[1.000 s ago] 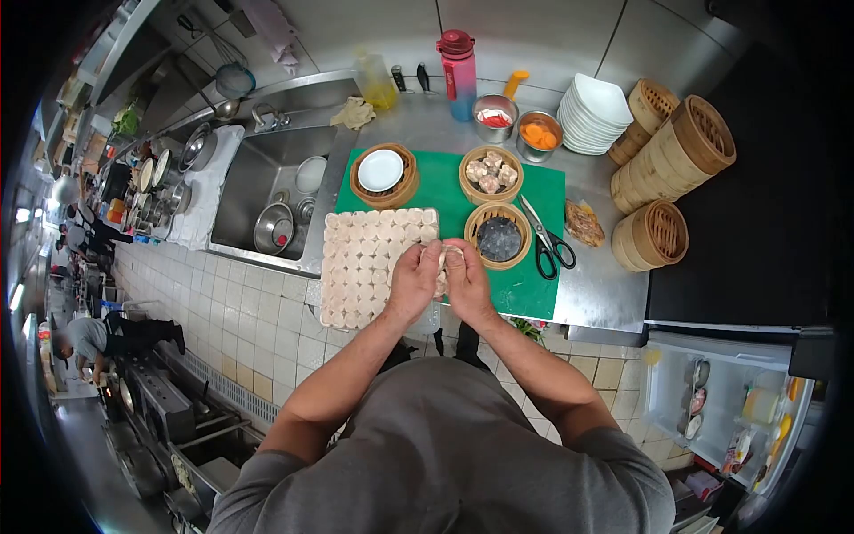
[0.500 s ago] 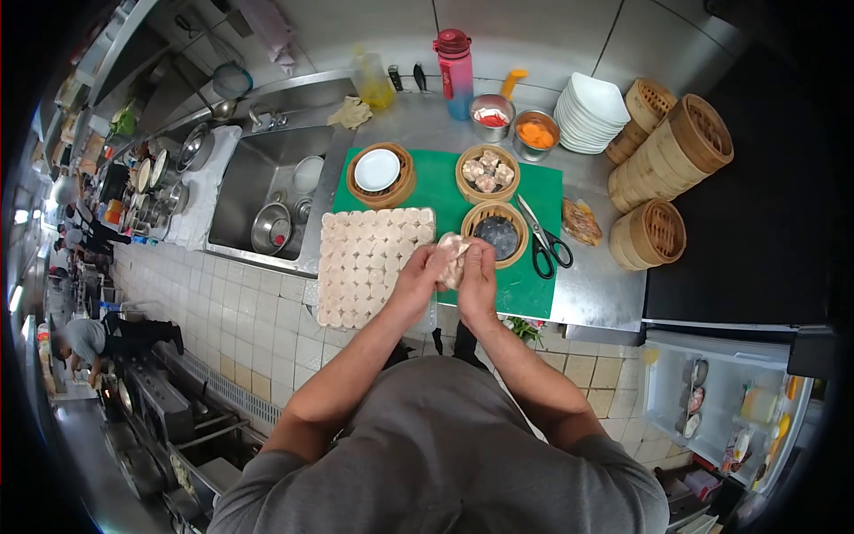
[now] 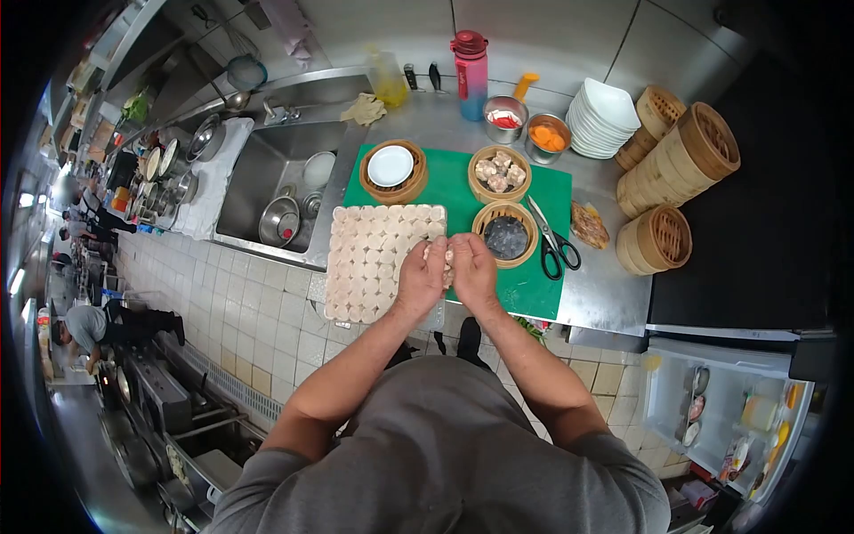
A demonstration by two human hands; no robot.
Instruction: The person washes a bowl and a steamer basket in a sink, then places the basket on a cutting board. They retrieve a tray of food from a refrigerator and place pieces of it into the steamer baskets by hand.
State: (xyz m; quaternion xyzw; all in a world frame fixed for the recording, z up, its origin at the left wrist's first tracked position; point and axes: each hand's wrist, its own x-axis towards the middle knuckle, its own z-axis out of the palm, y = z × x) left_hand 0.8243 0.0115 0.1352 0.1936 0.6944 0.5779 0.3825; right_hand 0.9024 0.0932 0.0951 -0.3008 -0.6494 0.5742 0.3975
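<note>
My left hand (image 3: 422, 278) and my right hand (image 3: 473, 271) meet over the front of the green cutting board (image 3: 525, 298), both closed around a few pale pink dumplings (image 3: 448, 258). Fingers hide most of these. Just left of my hands lies a tray packed with rows of pale dumplings (image 3: 374, 258). Ahead and to the right, a bamboo steamer (image 3: 531, 233) has a dark liner and no dumplings in it. Behind it, a second bamboo steamer (image 3: 480, 189) holds several dumplings (image 3: 501, 171). Black-handled scissors (image 3: 553, 240) rest beside the steamers.
A white dish (image 3: 390, 166) sits on another steamer at the board's back left. Two metal bowls (image 3: 547, 138), stacked white plates (image 3: 605, 116) and piled steamers (image 3: 676, 165) line the back right. The sink (image 3: 258, 200) is left; an open refrigerated drawer (image 3: 658, 400) is low right.
My hands have drawn together, covering more of the dumplings between them. The counter has shifted slightly rightward in view; the things on it keep their places.
</note>
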